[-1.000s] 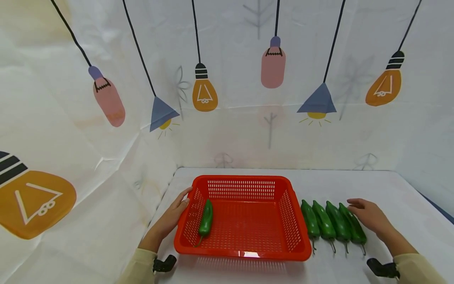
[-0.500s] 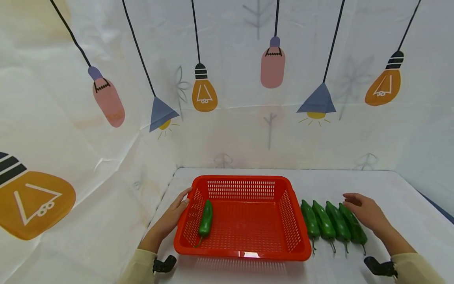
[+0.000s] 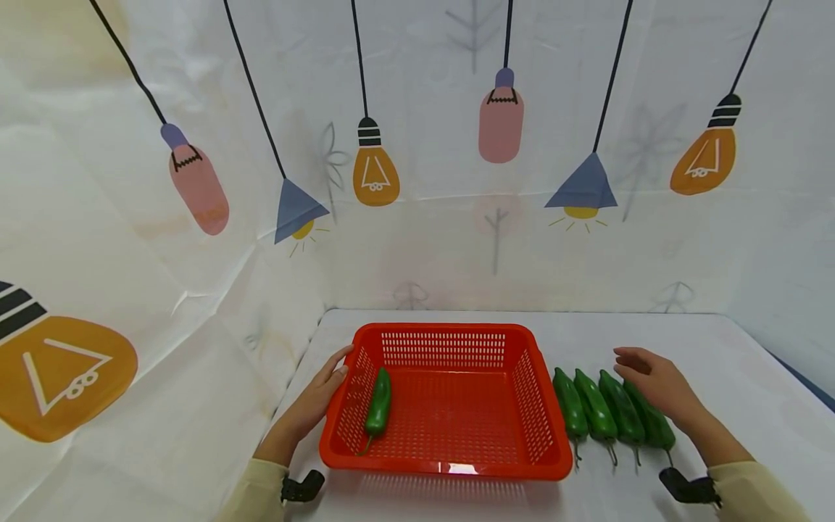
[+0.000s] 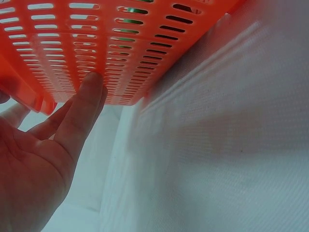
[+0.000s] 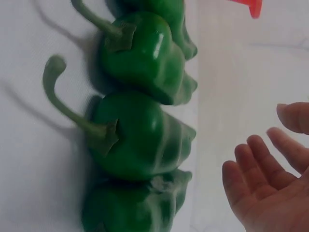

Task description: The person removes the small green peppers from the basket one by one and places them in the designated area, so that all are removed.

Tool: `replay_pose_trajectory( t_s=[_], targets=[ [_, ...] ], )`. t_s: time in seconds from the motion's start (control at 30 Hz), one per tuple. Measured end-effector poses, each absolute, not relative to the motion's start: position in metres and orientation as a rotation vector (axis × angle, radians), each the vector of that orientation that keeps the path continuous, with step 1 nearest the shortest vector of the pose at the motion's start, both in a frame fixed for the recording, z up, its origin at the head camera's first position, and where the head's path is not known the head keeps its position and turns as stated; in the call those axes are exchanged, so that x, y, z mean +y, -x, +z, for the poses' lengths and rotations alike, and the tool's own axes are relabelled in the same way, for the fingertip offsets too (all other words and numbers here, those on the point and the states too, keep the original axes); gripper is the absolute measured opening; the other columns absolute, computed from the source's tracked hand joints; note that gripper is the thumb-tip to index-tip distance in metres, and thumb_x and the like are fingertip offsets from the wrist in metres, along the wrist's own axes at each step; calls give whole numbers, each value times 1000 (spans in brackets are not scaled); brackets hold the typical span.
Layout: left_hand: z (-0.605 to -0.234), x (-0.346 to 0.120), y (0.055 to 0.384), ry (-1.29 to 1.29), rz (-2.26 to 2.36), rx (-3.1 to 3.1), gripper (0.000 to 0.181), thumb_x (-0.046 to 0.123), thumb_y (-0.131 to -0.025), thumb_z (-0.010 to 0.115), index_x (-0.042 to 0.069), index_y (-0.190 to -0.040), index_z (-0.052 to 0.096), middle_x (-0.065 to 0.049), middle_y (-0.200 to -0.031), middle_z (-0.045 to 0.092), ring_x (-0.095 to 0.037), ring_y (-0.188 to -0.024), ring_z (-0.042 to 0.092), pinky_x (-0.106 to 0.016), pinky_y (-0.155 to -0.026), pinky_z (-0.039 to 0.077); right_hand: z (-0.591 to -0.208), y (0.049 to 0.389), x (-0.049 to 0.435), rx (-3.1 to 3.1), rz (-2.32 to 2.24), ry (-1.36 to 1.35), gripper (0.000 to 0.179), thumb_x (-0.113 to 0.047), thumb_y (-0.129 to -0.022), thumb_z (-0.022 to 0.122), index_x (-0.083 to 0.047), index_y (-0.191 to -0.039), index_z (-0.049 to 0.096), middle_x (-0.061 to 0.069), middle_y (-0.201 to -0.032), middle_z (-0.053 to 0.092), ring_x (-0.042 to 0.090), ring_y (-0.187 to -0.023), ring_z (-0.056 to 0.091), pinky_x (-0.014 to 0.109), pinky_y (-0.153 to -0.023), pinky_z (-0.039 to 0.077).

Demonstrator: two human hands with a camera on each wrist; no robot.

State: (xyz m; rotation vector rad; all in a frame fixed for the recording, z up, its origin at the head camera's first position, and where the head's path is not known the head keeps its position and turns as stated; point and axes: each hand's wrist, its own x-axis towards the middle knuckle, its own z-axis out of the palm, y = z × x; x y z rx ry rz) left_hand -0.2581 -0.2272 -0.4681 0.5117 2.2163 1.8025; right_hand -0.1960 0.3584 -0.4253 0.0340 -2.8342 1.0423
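A red plastic basket (image 3: 443,467) with slotted walls stands on the table, and one green chili pepper (image 3: 378,409) lies inside near its left wall. My left hand (image 3: 309,406) rests against the basket's left side; in the left wrist view its fingers (image 4: 82,108) are fairly straight against the outer wall. To the right of the basket, several green chili peppers (image 3: 595,406) lie side by side, stems toward me. My right hand (image 3: 662,384) is above the tips of the rightmost ones, fingers loosely bent and holding nothing. It stays apart from the peppers (image 5: 140,135) in the right wrist view.
The white-covered table (image 3: 704,341) reaches back to a white sheet (image 3: 437,246) printed with hanging lamps. Another part of the sheet stands close on the left. Each wrist wears a black camera mount (image 3: 688,486).
My right hand has moved left and away from me, from beside the rightmost pepper to over the pepper tips. The left hand, basket and peppers stay in place.
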Motion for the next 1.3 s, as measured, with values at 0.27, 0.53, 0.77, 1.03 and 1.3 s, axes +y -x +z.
replay_pose_trajectory(
  t_s=[0.27, 0.53, 0.77, 1.03, 1.3],
  targets=[
    [-466, -225, 258, -497, 1804, 2224, 54, 37, -112, 36, 24, -162, 21, -23, -150, 44, -34, -123, 55, -36, -94, 50, -418, 195, 349, -2792, 1086, -96, 52, -30, -107, 53, 10, -141, 49, 34, -130, 57, 53, -119, 55, 60, -90, 51],
    [-466, -224, 259, -454, 1805, 2242, 53, 38, -111, 37, 27, -161, 23, -18, -155, 39, -32, -123, 56, -40, -97, 50, -412, 199, 342, -2761, 1095, -156, 50, -29, -106, 56, 8, -139, 51, 31, -127, 61, 49, -114, 59, 55, -85, 55],
    [-467, -224, 259, -459, 1804, 2250, 53, 38, -111, 38, 26, -161, 23, -18, -155, 38, -32, -124, 55, -41, -97, 49, -404, 200, 334, -2754, 1110, -159, 50, -30, -107, 55, 6, -141, 50, 31, -130, 60, 50, -117, 58, 61, -89, 51],
    [-466, -224, 258, -459, 1800, 2267, 53, 38, -111, 38, 26, -161, 23, -19, -153, 41, -33, -126, 54, -41, -98, 49, -396, 201, 324, -2731, 1139, -200, 49, -27, -106, 57, 7, -140, 51, 32, -129, 60, 49, -116, 58, 59, -88, 52],
    [-467, -225, 256, -456, 1808, 2256, 53, 37, -112, 37, 25, -161, 23, -21, -150, 43, -32, -120, 57, -36, -93, 51, -391, 204, 316, -2714, 1155, -236, 49, -28, -106, 56, 6, -141, 52, 29, -129, 61, 46, -116, 60, 56, -88, 53]
  ],
)
